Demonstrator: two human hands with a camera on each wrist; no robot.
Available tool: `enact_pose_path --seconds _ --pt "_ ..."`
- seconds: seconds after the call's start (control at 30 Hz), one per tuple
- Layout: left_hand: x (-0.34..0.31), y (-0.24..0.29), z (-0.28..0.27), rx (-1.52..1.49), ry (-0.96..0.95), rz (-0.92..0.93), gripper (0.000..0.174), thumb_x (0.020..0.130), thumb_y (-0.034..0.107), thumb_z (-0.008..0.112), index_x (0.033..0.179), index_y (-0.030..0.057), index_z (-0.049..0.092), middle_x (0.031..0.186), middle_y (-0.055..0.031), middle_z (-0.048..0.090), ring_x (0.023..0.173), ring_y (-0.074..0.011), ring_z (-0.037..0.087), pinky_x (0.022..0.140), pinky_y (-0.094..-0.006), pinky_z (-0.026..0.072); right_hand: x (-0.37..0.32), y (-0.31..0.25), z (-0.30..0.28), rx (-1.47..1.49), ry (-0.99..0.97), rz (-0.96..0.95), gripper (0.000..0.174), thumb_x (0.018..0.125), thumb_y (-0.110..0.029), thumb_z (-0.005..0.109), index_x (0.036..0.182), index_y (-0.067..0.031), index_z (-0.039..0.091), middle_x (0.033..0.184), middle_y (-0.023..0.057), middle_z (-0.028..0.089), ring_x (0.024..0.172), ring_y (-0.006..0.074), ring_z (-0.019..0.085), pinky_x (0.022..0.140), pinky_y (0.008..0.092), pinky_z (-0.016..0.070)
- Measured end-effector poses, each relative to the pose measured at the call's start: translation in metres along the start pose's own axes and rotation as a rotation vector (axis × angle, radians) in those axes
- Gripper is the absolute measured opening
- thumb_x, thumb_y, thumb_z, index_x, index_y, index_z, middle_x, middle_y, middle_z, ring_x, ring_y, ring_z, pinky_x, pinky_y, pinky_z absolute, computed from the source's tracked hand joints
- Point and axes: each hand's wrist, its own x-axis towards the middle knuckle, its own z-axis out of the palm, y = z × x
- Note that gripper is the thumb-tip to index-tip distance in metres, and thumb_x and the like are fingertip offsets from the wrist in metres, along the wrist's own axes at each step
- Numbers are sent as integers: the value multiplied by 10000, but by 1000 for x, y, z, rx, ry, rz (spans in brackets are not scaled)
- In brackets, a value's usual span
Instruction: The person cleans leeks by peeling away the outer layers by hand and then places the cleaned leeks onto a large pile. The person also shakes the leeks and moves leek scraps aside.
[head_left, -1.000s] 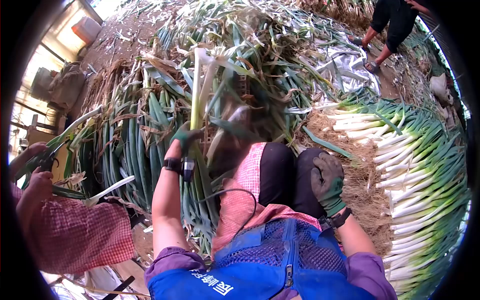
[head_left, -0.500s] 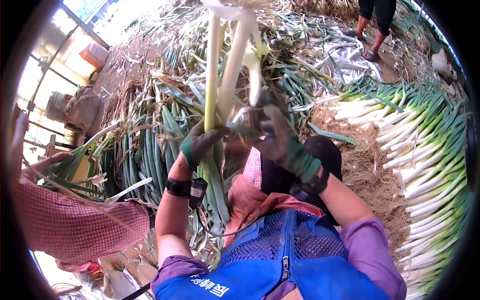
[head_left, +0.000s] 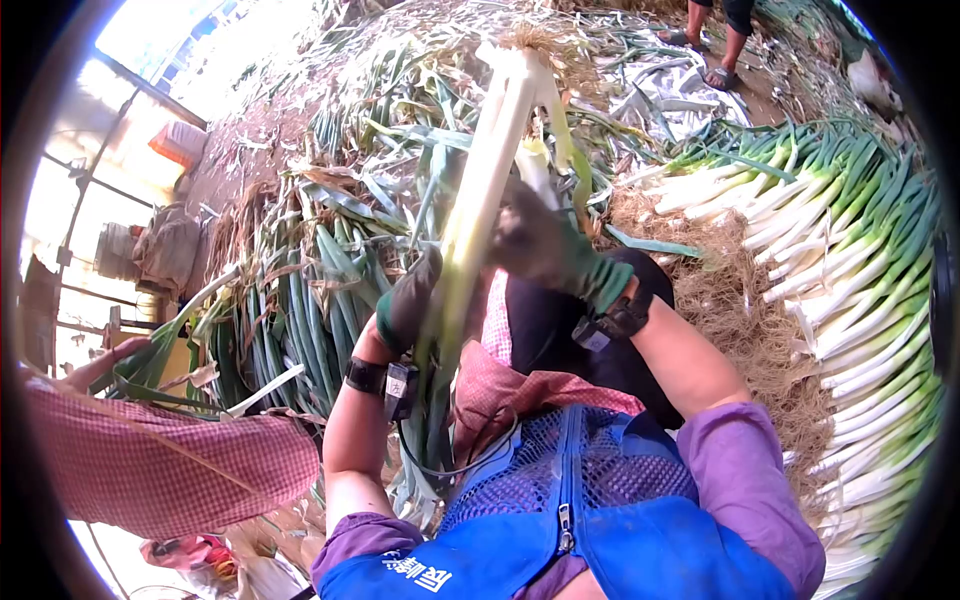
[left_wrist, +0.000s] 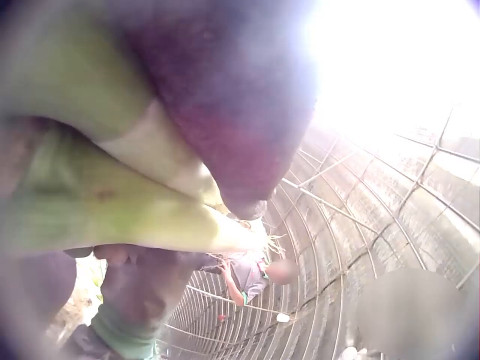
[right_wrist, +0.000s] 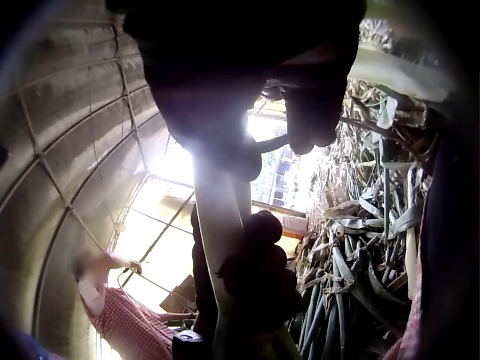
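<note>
My gloved left hand (head_left: 412, 298) grips a thick leek (head_left: 492, 150) by its green part, with the white shaft slanting up and away and the brown roots (head_left: 532, 36) at the top. My gloved right hand (head_left: 548, 245), blurred, is close beside the shaft. In the right wrist view, its curled fingers pinch a thin leaf strip (right_wrist: 271, 142) at the leek's side. A loose outer leaf (head_left: 562, 135) hangs from near the root end. Below the right hand in that view, the left hand's dark fingers (right_wrist: 262, 274) wrap round the stalk.
Trimmed leeks (head_left: 850, 290) lie in a long row on my right, roots toward me. A pile of untrimmed leeks (head_left: 290, 320) lies on the left. Another person in a checked garment (head_left: 170, 450) sits at left; someone's feet (head_left: 722, 78) stand at the far right.
My right hand has left my knee and come across to the leek. The left hand has raised the leek, and its root end has swung to the right.
</note>
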Motion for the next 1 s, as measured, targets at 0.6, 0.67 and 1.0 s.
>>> enact_pose_path --seconds 0.6,0.67,1.0 --pt "-41 -43 11 -405 -132 -317 659 801 530 710 1139 -20 577 927 -105 644 775 -197 628 719 -333 544 29 5 -81 -469 470 -22 676 788 -225 763 1308 17 405 1181 199 532 1140 260 533 925 371 469" --pt "-36 -39 24 -317 -178 -334 468 868 343 679 1148 -18 585 952 -62 647 793 -159 620 723 -284 531 40 -2 -73 -281 360 59 518 815 -255 727 1192 9 489 1053 177 581 1021 257 577 861 366 491" --pt "-58 -22 43 -250 1 -359 437 863 351 686 1122 7 607 882 -20 636 786 -100 576 708 -252 480 52 144 -180 -654 488 293 202 869 -207 648 1001 -55 671 886 97 696 806 202 637 729 353 512"
